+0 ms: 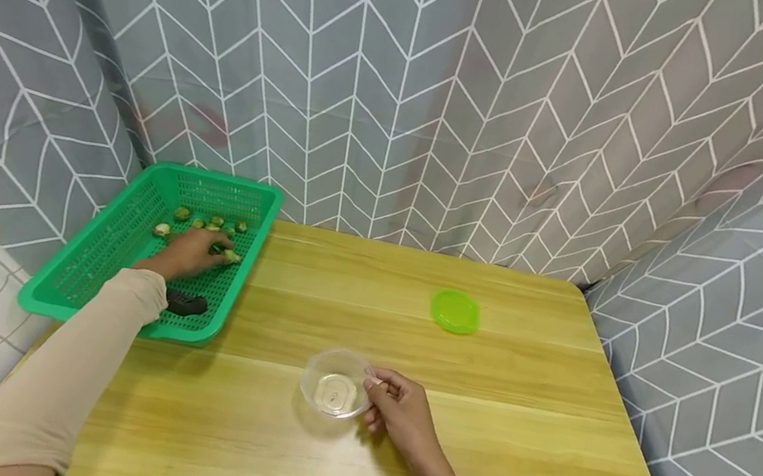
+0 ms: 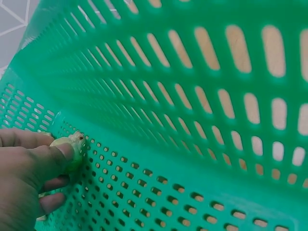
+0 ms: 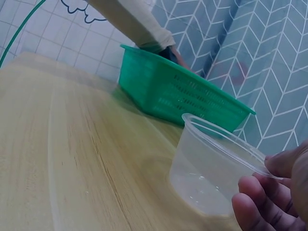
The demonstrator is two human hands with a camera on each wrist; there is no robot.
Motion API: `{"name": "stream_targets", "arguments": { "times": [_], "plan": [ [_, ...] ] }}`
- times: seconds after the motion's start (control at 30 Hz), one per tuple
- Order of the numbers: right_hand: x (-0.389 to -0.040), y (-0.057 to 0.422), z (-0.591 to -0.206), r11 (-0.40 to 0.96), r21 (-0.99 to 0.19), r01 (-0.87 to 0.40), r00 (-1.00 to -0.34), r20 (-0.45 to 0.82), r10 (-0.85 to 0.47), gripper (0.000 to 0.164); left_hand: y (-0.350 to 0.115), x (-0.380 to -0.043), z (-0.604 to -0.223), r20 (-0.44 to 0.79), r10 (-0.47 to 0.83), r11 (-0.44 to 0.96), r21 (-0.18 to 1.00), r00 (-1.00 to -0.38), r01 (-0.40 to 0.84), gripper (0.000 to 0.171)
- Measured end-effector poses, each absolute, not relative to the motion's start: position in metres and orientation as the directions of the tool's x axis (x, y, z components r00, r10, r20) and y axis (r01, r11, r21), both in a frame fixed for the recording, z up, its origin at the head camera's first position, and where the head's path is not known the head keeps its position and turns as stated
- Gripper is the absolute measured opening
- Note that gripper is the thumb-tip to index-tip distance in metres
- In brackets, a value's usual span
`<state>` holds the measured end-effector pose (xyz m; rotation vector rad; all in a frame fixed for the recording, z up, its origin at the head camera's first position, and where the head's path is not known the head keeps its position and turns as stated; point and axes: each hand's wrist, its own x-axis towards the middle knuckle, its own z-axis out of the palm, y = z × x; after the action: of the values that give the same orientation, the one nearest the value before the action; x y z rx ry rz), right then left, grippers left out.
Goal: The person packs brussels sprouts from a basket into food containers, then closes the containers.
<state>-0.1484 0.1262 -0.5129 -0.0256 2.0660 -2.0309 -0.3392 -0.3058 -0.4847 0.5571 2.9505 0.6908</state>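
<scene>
Wooden table (image 1: 557, 368); pale-green piece (image 2: 78, 140) clamped between left fingers (image 2: 26, 138), clear tub (image 3: 202, 166) pinched between right fingers (image 3: 251, 210).

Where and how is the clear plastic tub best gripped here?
Likely by the rim of the clear plastic tub, pinched from the person's right, as the right hand does: the open top faces up, and the rim flares outward, giving an edge to pinch.

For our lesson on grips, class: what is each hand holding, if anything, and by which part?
The right hand pinches the clear tub by its rim; the left hand pinches a small greenish piece by its side.
</scene>
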Motion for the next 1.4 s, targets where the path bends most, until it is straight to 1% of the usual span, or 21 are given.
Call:
{"name": "stream_targets", "arguments": {
  "times": [0.3, 0.43, 0.57, 0.83, 0.97, 1.13, 1.4],
  "plan": [
    [-0.153, 0.128, -0.515, 0.018, -0.988, 0.156, -0.977, -0.157, -0.147, 0.034, -0.318, -0.332, -0.476, 0.074, 0.331, 0.821, 0.469, -0.941, 0.326, 0.041],
    [-0.154, 0.129, -0.516, 0.020, -0.989, 0.146, -0.980, -0.148, -0.132, 0.032, -0.321, -0.327, -0.469, 0.112, 0.317, 0.817, 0.472, -0.942, 0.331, 0.041],
    [-0.155, 0.130, -0.517, 0.012, -0.989, 0.148, -0.982, -0.148, -0.119, 0.031, -0.318, -0.319, -0.458, 0.121, 0.302, 0.803, 0.502, -0.946, 0.321, 0.041],
    [-0.155, 0.129, -0.517, -0.007, -0.988, 0.153, -0.983, -0.152, -0.099, 0.031, -0.305, -0.295, -0.440, 0.137, 0.289, 0.780, 0.540, -0.947, 0.316, 0.040],
    [-0.156, 0.129, -0.519, -0.018, -0.989, 0.149, -0.984, -0.146, -0.101, 0.030, -0.298, -0.284, -0.436, 0.173, 0.277, 0.749, 0.578, -0.945, 0.325, 0.041],
    [-0.156, 0.129, -0.522, -0.028, -0.989, 0.146, -0.984, -0.142, -0.103, 0.029, -0.284, -0.270, -0.429, 0.224, 0.275, 0.719, 0.598, -0.935, 0.354, 0.040],
    [-0.156, 0.129, -0.523, -0.043, -0.989, 0.138, -0.985, -0.133, -0.113, 0.029, -0.245, -0.245, -0.420, 0.270, 0.345, 0.638, 0.634, -0.899, 0.436, 0.037]
  ]
}}
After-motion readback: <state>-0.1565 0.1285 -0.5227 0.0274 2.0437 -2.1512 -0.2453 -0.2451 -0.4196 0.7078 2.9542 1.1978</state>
